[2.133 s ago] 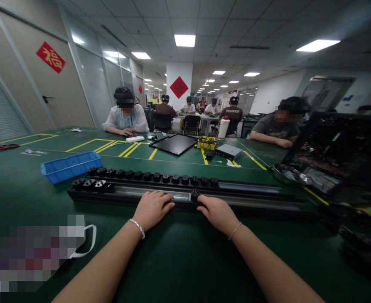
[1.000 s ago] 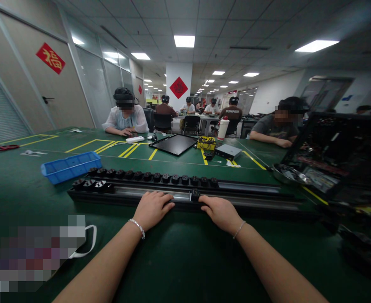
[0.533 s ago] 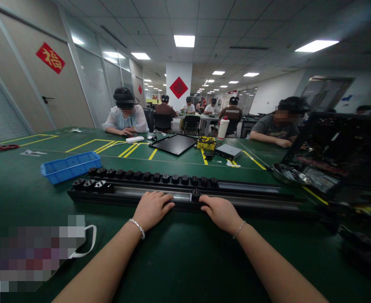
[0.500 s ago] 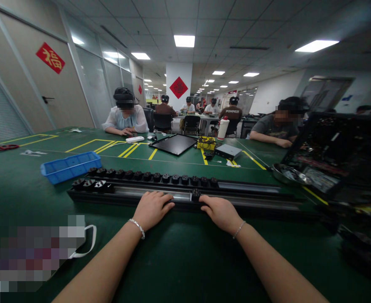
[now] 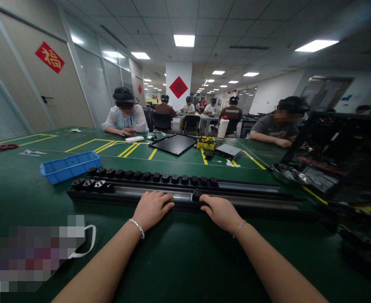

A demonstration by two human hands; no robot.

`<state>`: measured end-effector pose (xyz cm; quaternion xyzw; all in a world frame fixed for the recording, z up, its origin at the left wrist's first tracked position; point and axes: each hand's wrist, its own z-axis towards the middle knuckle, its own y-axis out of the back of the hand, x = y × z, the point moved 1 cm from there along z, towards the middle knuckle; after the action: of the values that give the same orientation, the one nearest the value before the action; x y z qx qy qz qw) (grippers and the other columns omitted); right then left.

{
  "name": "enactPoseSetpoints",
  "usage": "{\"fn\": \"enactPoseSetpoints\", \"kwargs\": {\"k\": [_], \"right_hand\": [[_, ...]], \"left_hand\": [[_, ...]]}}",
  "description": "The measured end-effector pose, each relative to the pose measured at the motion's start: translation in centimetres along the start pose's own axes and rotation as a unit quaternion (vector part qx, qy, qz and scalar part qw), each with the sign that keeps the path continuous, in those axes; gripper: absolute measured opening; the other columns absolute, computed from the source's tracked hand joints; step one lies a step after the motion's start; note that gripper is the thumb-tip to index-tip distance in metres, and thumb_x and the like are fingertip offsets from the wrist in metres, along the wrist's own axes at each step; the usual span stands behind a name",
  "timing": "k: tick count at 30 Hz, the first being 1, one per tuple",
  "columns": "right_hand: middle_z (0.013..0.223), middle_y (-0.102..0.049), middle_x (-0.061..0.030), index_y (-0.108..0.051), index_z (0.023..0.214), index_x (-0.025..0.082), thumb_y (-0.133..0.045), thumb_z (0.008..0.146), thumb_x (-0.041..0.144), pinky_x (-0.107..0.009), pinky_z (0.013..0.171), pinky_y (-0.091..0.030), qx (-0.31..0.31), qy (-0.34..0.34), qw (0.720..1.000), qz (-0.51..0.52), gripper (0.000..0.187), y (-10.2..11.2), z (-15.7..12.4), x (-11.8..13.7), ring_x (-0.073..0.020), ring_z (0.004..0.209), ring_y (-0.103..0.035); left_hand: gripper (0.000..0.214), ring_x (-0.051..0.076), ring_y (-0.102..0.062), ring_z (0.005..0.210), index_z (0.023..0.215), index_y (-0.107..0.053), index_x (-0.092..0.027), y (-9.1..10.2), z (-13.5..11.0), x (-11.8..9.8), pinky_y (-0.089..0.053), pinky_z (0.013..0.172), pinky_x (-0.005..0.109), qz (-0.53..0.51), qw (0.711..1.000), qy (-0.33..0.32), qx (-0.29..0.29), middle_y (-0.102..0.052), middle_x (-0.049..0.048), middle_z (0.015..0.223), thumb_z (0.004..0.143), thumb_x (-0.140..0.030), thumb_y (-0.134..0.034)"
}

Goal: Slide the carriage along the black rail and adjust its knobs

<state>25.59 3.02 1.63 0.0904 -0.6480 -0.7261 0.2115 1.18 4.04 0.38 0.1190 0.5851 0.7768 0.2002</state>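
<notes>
Two long black rails (image 5: 251,198) lie side by side across the green table (image 5: 179,256). The far rail carries a row of several small black fittings (image 5: 160,177); a few more sit at the near rail's left end (image 5: 89,184). My left hand (image 5: 152,208) rests on the near rail's front edge, fingers curled loosely over it. My right hand (image 5: 221,212) rests on the same rail, its fingertips touching a single black fitting (image 5: 196,194) seated in the rail.
A blue plastic bin (image 5: 70,166) stands behind the rails at left. A metal bowl (image 5: 291,174) and an open black computer case (image 5: 340,153) are at right. Farther back lie a black panel (image 5: 174,144) and a yellow box (image 5: 207,143). Several people sit at the tables.
Nothing but a slight shift of the right wrist; both hands stay on the near rail and the fitting stays in place.
</notes>
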Motion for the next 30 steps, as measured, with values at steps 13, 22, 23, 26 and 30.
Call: {"fn": "enactPoseSetpoints", "kwargs": {"k": [13, 22, 23, 26, 30], "right_hand": [[0.091, -0.066, -0.0027, -0.055, 0.1, 0.025, -0.047, 0.085, 0.029, -0.026, 0.07, -0.038, -0.005, 0.001, 1.0, 0.002, 0.017, -0.1, -0.01, -0.03, -0.017, 0.083, -0.059], [0.09, -0.066, -0.0022, -0.055, 0.1, 0.025, -0.048, 0.084, 0.03, -0.025, 0.069, -0.038, 0.0, -0.01, 1.0, -0.003, 0.018, -0.09, 0.03, 0.02, -0.0166, 0.082, -0.059], [0.09, -0.066, -0.0022, -0.055, 0.1, 0.025, -0.048, 0.084, 0.03, -0.025, 0.069, -0.038, -0.003, -0.008, 1.0, -0.001, 0.018, -0.1, 0.02, 0.04, -0.0166, 0.081, -0.06], [0.091, -0.066, -0.0023, -0.056, 0.101, 0.025, -0.048, 0.084, 0.029, -0.026, 0.07, -0.04, -0.009, -0.001, 1.0, 0.006, 0.018, -0.01, -0.03, -0.02, -0.0166, 0.082, -0.06], [0.102, -0.066, -0.0032, -0.057, 0.106, 0.025, -0.048, 0.084, 0.029, -0.028, 0.079, -0.042, -0.005, 0.037, 0.999, 0.011, 0.023, 0.34, -0.24, -0.65, -0.0179, 0.092, -0.059]], "left_hand": [[0.04, 0.019, -0.055, 0.087, 0.106, -0.06, -0.029, 0.0, 0.05, -0.04, -0.033, 0.072, 0.032, 0.0, 1.0, 0.0, 0.002, -0.064, 0.0029, 0.09, 0.088, -0.051, -0.032], [0.039, 0.019, -0.055, 0.085, 0.105, -0.06, -0.028, 0.04, 0.01, -0.04, -0.033, 0.071, 0.032, 0.005, 1.0, -0.006, 0.0, -0.064, 0.002, 0.089, 0.088, -0.05, -0.031], [0.039, 0.019, -0.055, 0.085, 0.105, -0.059, -0.028, 0.01, 0.02, -0.03, -0.032, 0.071, 0.032, 0.007, 1.0, -0.007, -0.002, -0.064, 0.002, 0.089, 0.088, -0.05, -0.031], [0.039, 0.02, -0.055, 0.086, 0.105, -0.059, -0.029, -0.05, 0.03, 0.0, -0.032, 0.07, 0.033, 0.01, 1.0, -0.007, -0.004, -0.064, 0.002, 0.09, 0.089, -0.05, -0.031], [0.038, 0.02, -0.055, 0.086, 0.106, -0.059, -0.029, -0.08, 0.04, 0.0, -0.032, 0.071, 0.033, 0.008, 1.0, -0.006, -0.005, -0.065, 0.0021, 0.09, 0.088, -0.049, -0.032]]}}
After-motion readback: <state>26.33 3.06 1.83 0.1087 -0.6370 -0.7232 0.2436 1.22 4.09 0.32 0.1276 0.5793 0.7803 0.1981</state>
